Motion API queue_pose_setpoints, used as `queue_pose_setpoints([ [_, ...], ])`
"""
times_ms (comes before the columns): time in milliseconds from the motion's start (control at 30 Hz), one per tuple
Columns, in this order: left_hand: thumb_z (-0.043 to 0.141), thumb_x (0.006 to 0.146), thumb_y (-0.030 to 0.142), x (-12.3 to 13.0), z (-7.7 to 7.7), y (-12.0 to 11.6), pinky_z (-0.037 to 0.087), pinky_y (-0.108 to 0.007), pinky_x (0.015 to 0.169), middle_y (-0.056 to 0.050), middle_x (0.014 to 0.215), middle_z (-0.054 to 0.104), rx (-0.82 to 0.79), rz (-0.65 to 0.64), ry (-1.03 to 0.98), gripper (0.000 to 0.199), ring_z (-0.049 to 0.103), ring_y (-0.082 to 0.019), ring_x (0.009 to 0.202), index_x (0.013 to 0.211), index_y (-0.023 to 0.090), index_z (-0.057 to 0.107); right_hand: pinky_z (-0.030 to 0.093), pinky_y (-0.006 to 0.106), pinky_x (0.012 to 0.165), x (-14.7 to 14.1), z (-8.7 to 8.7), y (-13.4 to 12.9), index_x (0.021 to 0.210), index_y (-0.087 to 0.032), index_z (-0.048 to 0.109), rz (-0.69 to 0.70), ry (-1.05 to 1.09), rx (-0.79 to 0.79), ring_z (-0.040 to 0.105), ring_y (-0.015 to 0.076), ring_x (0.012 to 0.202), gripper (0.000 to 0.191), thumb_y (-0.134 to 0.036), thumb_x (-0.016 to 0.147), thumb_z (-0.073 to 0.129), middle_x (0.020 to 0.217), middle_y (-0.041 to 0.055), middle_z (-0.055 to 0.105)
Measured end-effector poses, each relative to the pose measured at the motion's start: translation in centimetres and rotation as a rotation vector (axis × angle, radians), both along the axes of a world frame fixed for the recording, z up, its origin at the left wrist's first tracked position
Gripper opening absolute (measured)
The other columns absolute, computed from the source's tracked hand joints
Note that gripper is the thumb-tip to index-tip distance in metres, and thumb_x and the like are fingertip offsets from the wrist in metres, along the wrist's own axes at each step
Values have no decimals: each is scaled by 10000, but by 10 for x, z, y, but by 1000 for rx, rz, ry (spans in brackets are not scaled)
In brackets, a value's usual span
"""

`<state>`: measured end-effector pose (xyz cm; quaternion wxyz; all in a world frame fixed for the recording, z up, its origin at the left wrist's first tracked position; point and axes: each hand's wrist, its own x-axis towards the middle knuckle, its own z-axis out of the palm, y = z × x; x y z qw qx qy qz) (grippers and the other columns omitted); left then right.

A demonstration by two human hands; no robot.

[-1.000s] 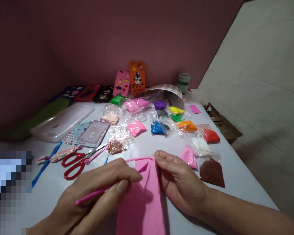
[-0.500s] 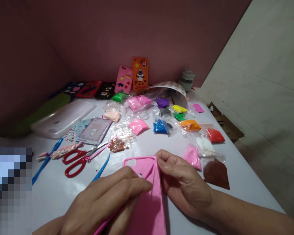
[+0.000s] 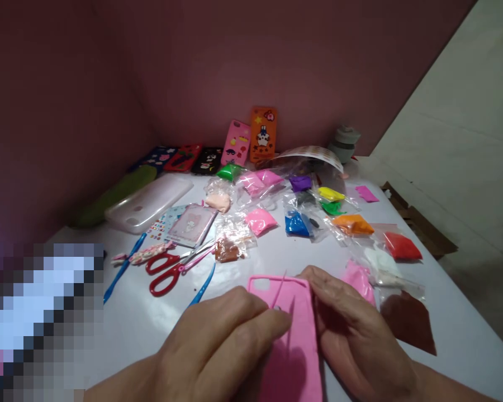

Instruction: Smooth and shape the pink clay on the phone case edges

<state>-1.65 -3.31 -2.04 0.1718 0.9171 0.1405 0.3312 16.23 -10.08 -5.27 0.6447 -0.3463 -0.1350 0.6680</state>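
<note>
A pink phone case [image 3: 295, 346] lies flat on the white table [image 3: 142, 324] right in front of me. My left hand [image 3: 222, 346] pinches a thin pink modelling tool [image 3: 280, 289] whose tip rests on the upper part of the case. My right hand [image 3: 352, 329] grips the case's right edge and holds it down. Just beyond my right hand lie a bag of pink clay [image 3: 358, 279] and a bag of brown clay [image 3: 406, 322].
Red scissors [image 3: 170, 271] and blue plastic tools [image 3: 123, 267] lie to the left. Several small bags of coloured clay [image 3: 299, 223] fill the middle. Decorated phone cases [image 3: 263, 134] lean on the back wall beside a clear case [image 3: 148, 204]. The table's right edge drops to the floor.
My view has shifted left, so everything sits further right. My left hand turned the pink tool so its tip now points up over the case. My right hand keeps its hold.
</note>
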Motion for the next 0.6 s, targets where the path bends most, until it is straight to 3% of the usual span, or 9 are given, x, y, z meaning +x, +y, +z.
queue_pose_setpoints([
  [133, 390, 911, 79, -6, -4, 22, 487, -234, 731, -100, 1013, 607, 61, -22, 48, 335, 585, -162, 911, 1229, 122, 485, 352, 254, 617, -1, 1, -1, 656, -159, 517, -47, -25, -41, 337, 120, 633, 250, -295, 810, 660, 658, -8, 417],
  [233, 405, 897, 31, -6, -7, 45, 468, -253, 720, -93, 1007, 612, 103, 23, 109, 342, 573, -161, 895, 1203, 136, 514, 380, 291, 641, -1, 1, 0, 632, -159, 496, -68, 0, -68, 356, 132, 640, 275, -303, 817, 639, 660, 0, 429],
  [367, 356, 921, 80, -8, -4, 65, 458, -329, 782, -73, 1086, 613, 196, 2, 426, 381, 539, -208, 956, 1254, 211, 489, 388, 320, 617, -1, 2, 1, 607, -166, 467, -68, 60, -74, 349, 138, 617, 299, -316, 809, 629, 641, 1, 421],
  [467, 353, 901, 95, -17, 6, 73, 439, -374, 804, -70, 1101, 601, 214, 182, 510, 381, 499, -248, 1008, 1219, 225, 517, 385, 313, 629, 0, 3, 1, 602, -163, 472, -67, 59, -67, 349, 132, 615, 299, -312, 801, 638, 630, -3, 416],
  [533, 345, 889, 128, -24, 10, 78, 432, -384, 746, -92, 967, 611, 208, 333, 502, 306, 507, -258, 909, 1065, 174, 592, 382, 305, 625, 0, 3, 1, 601, -162, 480, -67, 48, -63, 352, 129, 612, 290, -303, 797, 641, 627, -5, 420],
  [600, 367, 894, 194, -29, 9, 83, 414, -375, 691, -87, 837, 601, 172, 407, 544, 259, 504, -252, 813, 905, 171, 625, 374, 297, 596, 0, 3, 0, 597, -163, 484, -65, 34, -62, 348, 124, 592, 284, -291, 799, 637, 626, -5, 429],
])
